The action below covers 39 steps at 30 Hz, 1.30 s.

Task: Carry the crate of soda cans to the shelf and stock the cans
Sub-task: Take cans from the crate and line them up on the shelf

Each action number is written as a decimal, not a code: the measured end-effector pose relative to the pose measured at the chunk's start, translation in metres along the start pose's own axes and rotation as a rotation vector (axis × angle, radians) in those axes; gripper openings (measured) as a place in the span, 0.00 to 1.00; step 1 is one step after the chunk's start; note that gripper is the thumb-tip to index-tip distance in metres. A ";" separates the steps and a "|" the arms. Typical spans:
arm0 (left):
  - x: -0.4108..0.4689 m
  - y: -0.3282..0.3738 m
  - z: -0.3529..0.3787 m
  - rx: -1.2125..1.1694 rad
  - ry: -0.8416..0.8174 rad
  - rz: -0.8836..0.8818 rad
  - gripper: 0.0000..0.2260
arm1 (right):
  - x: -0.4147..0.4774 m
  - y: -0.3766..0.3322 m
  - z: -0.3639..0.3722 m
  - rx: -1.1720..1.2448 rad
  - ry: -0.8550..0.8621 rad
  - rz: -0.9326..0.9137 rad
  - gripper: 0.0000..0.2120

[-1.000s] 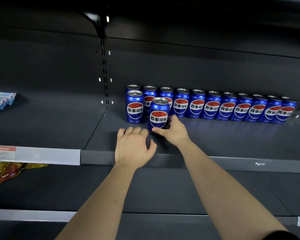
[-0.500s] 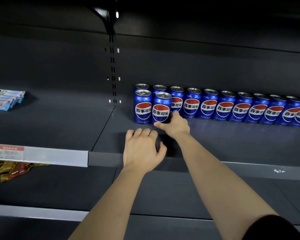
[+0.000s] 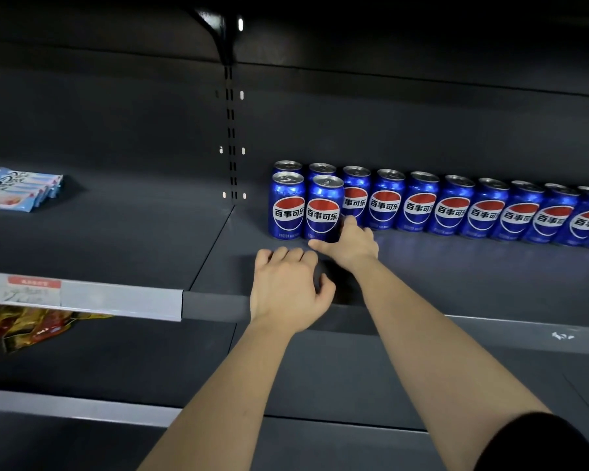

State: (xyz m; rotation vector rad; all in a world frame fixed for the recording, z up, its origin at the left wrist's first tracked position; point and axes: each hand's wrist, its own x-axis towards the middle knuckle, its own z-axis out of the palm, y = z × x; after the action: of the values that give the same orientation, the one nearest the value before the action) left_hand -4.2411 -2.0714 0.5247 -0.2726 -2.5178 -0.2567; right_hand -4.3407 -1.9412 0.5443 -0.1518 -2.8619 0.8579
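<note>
The right grip grasps the front can low at its base, thumb across the front and fingers round its right side. The can stands upright on the shelf, touching the neighbour can on its left. The left grip is released, loosely curled on the shelf and holding nothing. Behind them, the back row looks complete, and the second row is only two cans long. No crate is in view, so the number left cannot be told
</note>
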 end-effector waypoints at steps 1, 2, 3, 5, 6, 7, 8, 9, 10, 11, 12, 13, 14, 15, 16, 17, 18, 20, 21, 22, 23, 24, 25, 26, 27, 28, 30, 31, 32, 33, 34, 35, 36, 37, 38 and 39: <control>0.000 0.000 0.000 -0.001 -0.003 0.000 0.19 | -0.002 0.000 0.000 -0.004 -0.007 0.001 0.39; 0.000 0.000 0.000 -0.002 -0.004 0.000 0.19 | -0.004 0.001 -0.001 -0.001 -0.010 0.006 0.40; 0.000 -0.001 -0.001 -0.003 -0.006 0.001 0.18 | -0.006 0.002 -0.001 0.009 -0.007 0.010 0.40; -0.001 0.000 -0.002 0.000 -0.012 0.005 0.17 | -0.013 0.005 -0.004 0.066 0.008 0.010 0.38; 0.000 -0.001 -0.003 0.002 -0.019 0.007 0.17 | -0.017 0.006 -0.006 0.120 0.007 0.004 0.36; 0.000 -0.001 -0.004 0.003 -0.028 0.011 0.17 | -0.023 0.006 -0.010 0.178 -0.003 -0.003 0.35; -0.001 -0.002 -0.005 0.004 -0.038 0.022 0.17 | -0.029 0.006 -0.013 0.221 -0.017 -0.010 0.33; -0.001 -0.003 -0.006 0.006 -0.047 0.039 0.17 | -0.036 0.007 -0.018 0.234 -0.031 -0.024 0.32; -0.001 -0.004 -0.006 0.003 -0.057 0.057 0.17 | -0.042 0.008 -0.022 0.221 -0.040 -0.041 0.30; -0.001 -0.005 -0.007 -0.004 -0.070 0.072 0.17 | -0.048 0.009 -0.025 0.195 -0.041 -0.060 0.29; -0.001 -0.006 -0.007 -0.015 -0.088 0.080 0.17 | -0.054 0.011 -0.029 0.168 -0.037 -0.079 0.27; -0.001 -0.006 -0.008 -0.024 -0.112 0.078 0.17 | -0.059 0.014 -0.032 0.147 -0.031 -0.096 0.25; 0.000 -0.006 -0.008 -0.030 -0.140 0.066 0.18 | -0.064 0.017 -0.035 0.136 -0.025 -0.108 0.23; 0.000 -0.004 -0.009 -0.035 -0.163 0.044 0.18 | -0.069 0.020 -0.038 0.131 -0.019 -0.115 0.21; -0.001 -0.002 -0.010 -0.041 -0.177 0.016 0.18 | -0.074 0.023 -0.041 0.130 -0.012 -0.120 0.20; -0.003 0.001 -0.011 -0.050 -0.176 -0.013 0.17 | -0.079 0.026 -0.044 0.130 -0.001 -0.124 0.19; -0.007 0.004 -0.012 -0.059 -0.166 -0.037 0.17 | -0.084 0.028 -0.047 0.133 0.010 -0.130 0.18; -0.017 0.011 -0.015 -0.071 -0.142 -0.051 0.15 | -0.093 0.033 -0.053 0.142 0.032 -0.134 0.18; -0.022 0.014 -0.017 -0.075 -0.134 -0.043 0.15 | -0.098 0.036 -0.055 0.144 0.042 -0.134 0.18; -0.028 0.016 -0.019 -0.079 -0.131 -0.033 0.15 | -0.103 0.038 -0.057 0.148 0.050 -0.136 0.18; -0.033 0.019 -0.022 -0.083 -0.128 -0.025 0.15 | -0.108 0.040 -0.059 0.156 0.058 -0.138 0.18; -0.037 0.022 -0.025 -0.089 -0.123 -0.024 0.15 | -0.114 0.043 -0.060 0.166 0.067 -0.141 0.18; -0.042 0.024 -0.028 -0.097 -0.117 -0.026 0.15 | -0.121 0.045 -0.062 0.175 0.074 -0.143 0.17; -0.047 0.027 -0.031 -0.106 -0.110 -0.029 0.15 | -0.128 0.048 -0.063 0.184 0.078 -0.145 0.17; -0.053 0.029 -0.034 -0.113 -0.103 -0.029 0.15 | -0.136 0.050 -0.064 0.191 0.082 -0.149 0.17; -0.059 0.031 -0.036 -0.117 -0.098 -0.027 0.15 | -0.144 0.054 -0.065 0.197 0.092 -0.157 0.16; -0.074 0.037 -0.042 -0.127 -0.086 -0.024 0.15 | -0.160 0.061 -0.067 0.203 0.133 -0.200 0.14; -0.083 0.040 -0.045 -0.132 -0.077 -0.026 0.15 | -0.169 0.066 -0.068 0.207 0.155 -0.227 0.13; -0.092 0.044 -0.048 -0.132 -0.071 -0.030 0.15 | -0.177 0.070 -0.068 0.214 0.172 -0.251 0.12; -0.103 0.048 -0.051 -0.127 -0.071 -0.034 0.15 | -0.186 0.075 -0.067 0.224 0.181 -0.273 0.12; -0.114 0.052 -0.052 -0.122 -0.077 -0.040 0.15 | -0.195 0.081 -0.065 0.236 0.185 -0.289 0.12; -0.125 0.055 -0.053 -0.122 -0.087 -0.048 0.15 | -0.204 0.087 -0.062 0.250 0.185 -0.298 0.13; -0.137 0.058 -0.053 -0.125 -0.099 -0.058 0.16 | -0.214 0.093 -0.058 0.264 0.182 -0.297 0.13; -0.149 0.061 -0.052 -0.125 -0.114 -0.066 0.16 | -0.224 0.100 -0.053 0.282 0.171 -0.284 0.13; -0.162 0.063 -0.051 -0.121 -0.135 -0.073 0.16 | -0.234 0.107 -0.049 0.299 0.150 -0.263 0.13; -0.175 0.064 -0.050 -0.112 -0.160 -0.078 0.16 | -0.245 0.115 -0.043 0.311 0.121 -0.237 0.13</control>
State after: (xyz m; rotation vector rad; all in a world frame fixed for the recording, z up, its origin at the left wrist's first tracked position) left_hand -4.0565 -2.0457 0.4725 -0.2477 -2.6804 -0.4233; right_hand -4.0865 -1.8566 0.4886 0.1629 -2.5295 1.1794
